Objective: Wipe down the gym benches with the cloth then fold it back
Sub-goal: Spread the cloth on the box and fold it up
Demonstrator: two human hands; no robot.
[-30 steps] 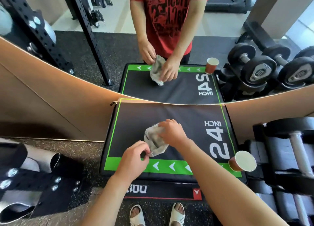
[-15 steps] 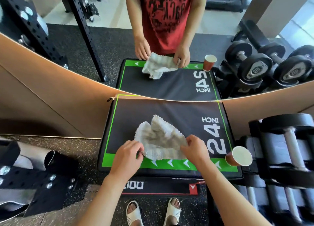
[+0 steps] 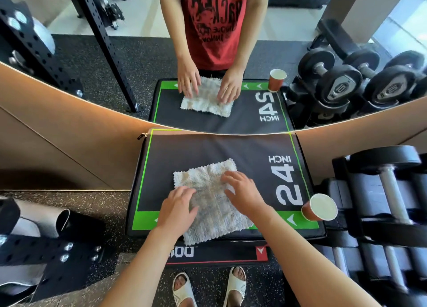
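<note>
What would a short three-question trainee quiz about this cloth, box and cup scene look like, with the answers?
1. True or false: the cloth lies spread flat on the black box.
2. Where does the paper cup stand? A: the box's near right corner. B: on the cloth. C: on the floor.
3. Fill in: both hands, the left hand and right hand, press on the ____ with straight fingers.

Key: 1 true. 2 A. 3 cloth.

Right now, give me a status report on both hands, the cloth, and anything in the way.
Left hand and right hand flat on the cloth, no grip. Cloth spread open on the padded box. Paper cup at the right corner, clear of the cloth.
</note>
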